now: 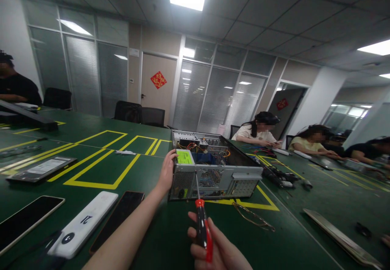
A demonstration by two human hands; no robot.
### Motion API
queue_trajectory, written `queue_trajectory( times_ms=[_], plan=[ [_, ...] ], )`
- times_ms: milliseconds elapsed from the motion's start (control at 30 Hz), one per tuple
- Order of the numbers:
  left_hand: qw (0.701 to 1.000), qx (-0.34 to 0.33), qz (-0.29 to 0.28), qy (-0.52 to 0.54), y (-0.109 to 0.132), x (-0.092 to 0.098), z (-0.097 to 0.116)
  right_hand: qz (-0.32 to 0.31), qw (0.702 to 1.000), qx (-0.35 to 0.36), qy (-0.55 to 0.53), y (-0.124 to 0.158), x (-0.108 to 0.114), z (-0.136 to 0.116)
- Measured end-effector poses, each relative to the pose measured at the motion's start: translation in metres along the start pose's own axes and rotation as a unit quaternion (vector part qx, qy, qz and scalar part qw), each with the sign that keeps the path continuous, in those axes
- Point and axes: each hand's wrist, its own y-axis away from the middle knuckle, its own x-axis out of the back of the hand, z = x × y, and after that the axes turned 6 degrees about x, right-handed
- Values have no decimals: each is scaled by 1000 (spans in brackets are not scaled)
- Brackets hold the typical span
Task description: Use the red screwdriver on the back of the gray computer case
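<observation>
An open computer case point(219, 176) lies on the green table, its rear panel facing me, with wires and a power supply with a yellow-green label point(184, 157) inside. My left hand point(167, 171) rests against the case's left side at the corner by the power supply, fingers close together on its edge. In my right hand point(210, 243) is a screwdriver point(202, 229) with a black and red handle. Its shaft points up and away, and the tip meets the rear panel near the power supply's edge; the exact contact is too small to tell.
Left on the table point(146, 209) are a hard drive point(42, 168), two phones point(26, 219) and a white device point(83, 223). Glasses point(254, 216) lie right of the case, with cables point(280, 175) beyond. Several people sit around the table.
</observation>
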Motion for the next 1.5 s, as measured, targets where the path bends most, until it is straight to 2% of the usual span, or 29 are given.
queue_trajectory(
  times_ms=[133, 267, 433, 667, 800, 967, 1033, 1200, 1300, 1367, 1433, 1500],
  plan=[
    [1000, 6, 3, 9, 0, -1, -1, -35, 998, -26, 35, 3, -2, -1],
    [1000, 10, 2, 12, 0, -1, -2, -58, 996, 5, 65, 6, -2, 0],
    [1000, 9, 5, 14, -1, -1, -3, -19, 999, 34, 16, 3, -3, 1],
    [1000, 9, -1, 11, 0, 0, -2, 13, 998, 0, -59, 0, -1, -5],
    [1000, 8, 2, 8, 0, -1, -3, -3, 1000, 18, -16, 1, 0, -3],
    [1000, 7, 5, 14, 0, -1, -3, -29, 999, -20, 32, 4, -6, 2],
    [1000, 10, 6, 16, 0, -1, -3, -36, 998, -6, 52, 4, -6, 4],
    [1000, 13, 5, 16, 0, -1, -2, 14, 997, 56, 52, -3, 2, 10],
    [1000, 15, 2, 14, 0, -1, -1, 66, 996, 61, 10, -6, 5, 10],
    [1000, 15, 2, 14, 0, -1, -2, 88, 995, 52, 19, -4, 4, 8],
    [1000, 14, 2, 16, 0, -1, -2, 83, 994, 45, 49, -2, 2, 6],
    [1000, 13, 3, 17, 0, -2, -2, 50, 995, 48, 70, 0, 1, 4]
  ],
)
